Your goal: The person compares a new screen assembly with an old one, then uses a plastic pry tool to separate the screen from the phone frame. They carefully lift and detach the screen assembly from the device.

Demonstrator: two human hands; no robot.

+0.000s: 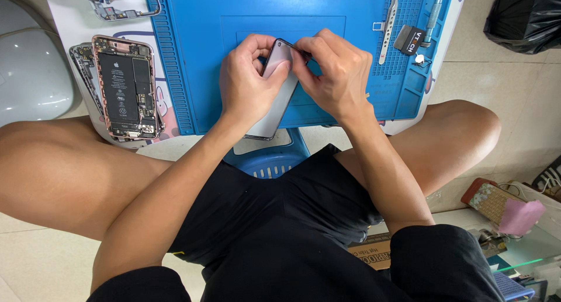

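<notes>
Over the blue mat (204,56), both hands' grips, left hand (248,83) and right hand (336,74), pinch a grey phone (279,59).

Two hands (252,80) (333,74) on one grey phone (279,89) — one opened phone (125,87), one blue mat (204,45), one tweezers (389,24).

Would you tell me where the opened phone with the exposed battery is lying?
In the head view, the opened phone lies left of the blue mat, beyond the left hand.
</notes>
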